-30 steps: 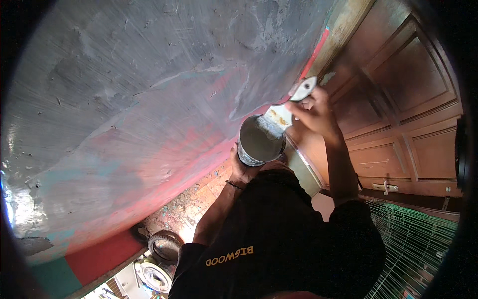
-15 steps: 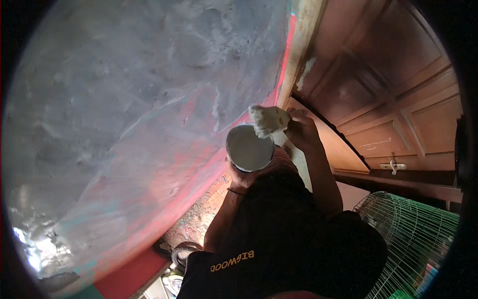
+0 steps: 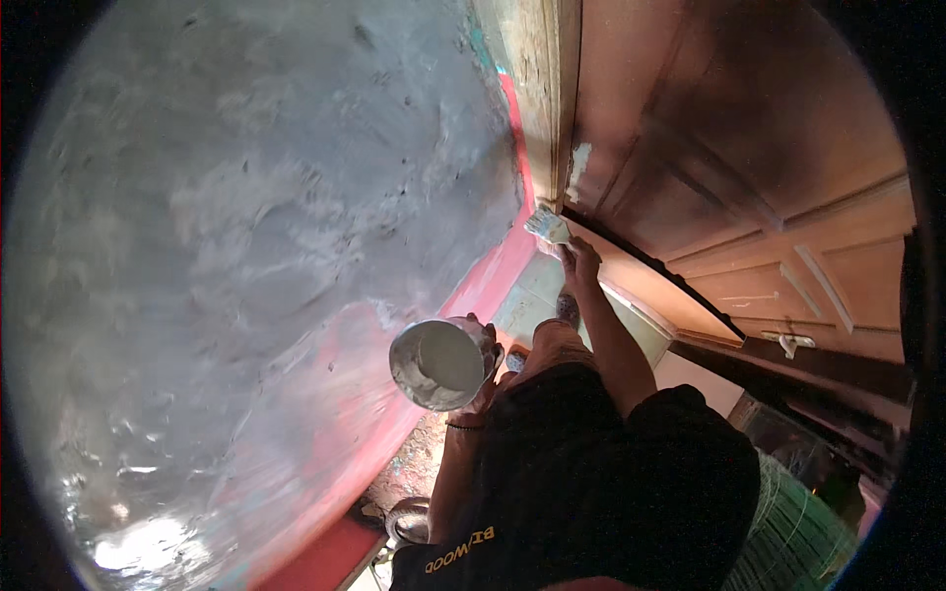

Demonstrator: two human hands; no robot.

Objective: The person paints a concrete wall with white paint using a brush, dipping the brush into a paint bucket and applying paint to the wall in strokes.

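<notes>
My left hand (image 3: 485,360) grips the side of a round pot (image 3: 404,392) of pale greyish-white paint, its wet contents visible from above and smeared up the inner wall. In my right hand (image 3: 582,261) is a wide paintbrush (image 3: 548,227), its bristles whitish with paint. The bristles are at the pink strip (image 3: 515,246) along the edge of the wall, close to the foot of the wooden door frame (image 3: 543,108); whether they touch it I cannot tell. The wall (image 3: 296,197) is mostly covered in blotchy grey, with pink and red showing along its lower edge.
A brown panelled door (image 3: 729,197) with a pale handle (image 3: 788,341) stands on the right. Down at the lower right is a green wire cage (image 3: 798,522). A tyre-like ring (image 3: 406,520) and a red surface (image 3: 320,552) lie at the lower left.
My right hand has carried the brush from above the pot forward to the wall's edge by the door frame. The pot in my left hand has shifted left and lower in view.
</notes>
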